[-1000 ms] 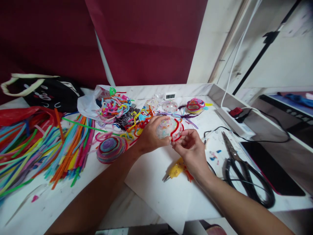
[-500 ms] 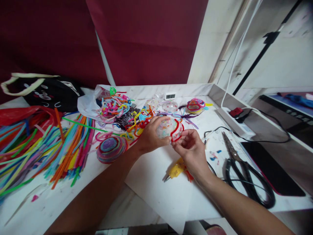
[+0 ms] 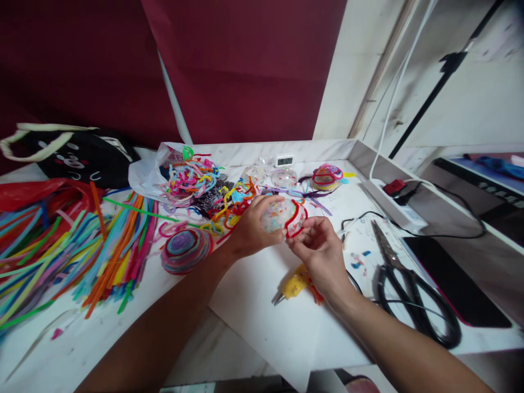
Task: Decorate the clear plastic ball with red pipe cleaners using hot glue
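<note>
My left hand (image 3: 250, 229) is closed around a clear plastic ball (image 3: 273, 218) with specks of colour on it. A red pipe cleaner (image 3: 290, 225) curves along the ball's right side. At that side my right hand (image 3: 321, 248) pinches the pipe cleaner against the ball's edge; its fingertips are partly hidden. Below the hands a yellow glue gun (image 3: 298, 283) lies on white paper (image 3: 262, 305), its rear covered by my right wrist. Beside my left forearm sits a dome wrapped in coloured pipe cleaners (image 3: 186, 251).
Large black-handled scissors (image 3: 409, 297) and a black phone-like slab (image 3: 454, 281) lie at right, near a power strip (image 3: 395, 207). Bundled pipe cleaners (image 3: 117, 245) spread over the left side. Behind are tangled scraps (image 3: 192, 180), clear balls (image 3: 284, 177) and another wrapped ball (image 3: 326, 177).
</note>
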Demonstrator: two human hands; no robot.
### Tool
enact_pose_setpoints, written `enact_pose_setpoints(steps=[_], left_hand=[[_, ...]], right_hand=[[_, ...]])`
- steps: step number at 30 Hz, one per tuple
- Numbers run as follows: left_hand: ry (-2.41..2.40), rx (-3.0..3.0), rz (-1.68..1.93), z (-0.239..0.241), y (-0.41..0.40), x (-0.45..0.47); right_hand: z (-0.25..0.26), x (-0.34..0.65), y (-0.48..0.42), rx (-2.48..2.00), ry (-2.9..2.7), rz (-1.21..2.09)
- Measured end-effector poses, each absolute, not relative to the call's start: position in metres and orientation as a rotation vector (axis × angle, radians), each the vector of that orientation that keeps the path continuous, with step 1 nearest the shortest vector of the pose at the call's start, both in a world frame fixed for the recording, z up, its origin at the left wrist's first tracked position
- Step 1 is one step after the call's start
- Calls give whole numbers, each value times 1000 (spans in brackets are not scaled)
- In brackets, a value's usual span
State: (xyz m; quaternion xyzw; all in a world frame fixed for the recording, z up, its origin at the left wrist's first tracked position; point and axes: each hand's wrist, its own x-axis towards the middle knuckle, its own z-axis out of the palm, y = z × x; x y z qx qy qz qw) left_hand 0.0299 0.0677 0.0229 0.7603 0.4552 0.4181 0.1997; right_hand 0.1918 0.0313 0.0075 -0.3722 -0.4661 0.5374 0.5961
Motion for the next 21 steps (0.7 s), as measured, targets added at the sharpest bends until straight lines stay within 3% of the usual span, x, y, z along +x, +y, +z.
enact_pose_setpoints(steps=[21], left_hand=[[1220,2123,1182,20,68,29]], right_hand=[[8,192,31,-887,-1070,1244]])
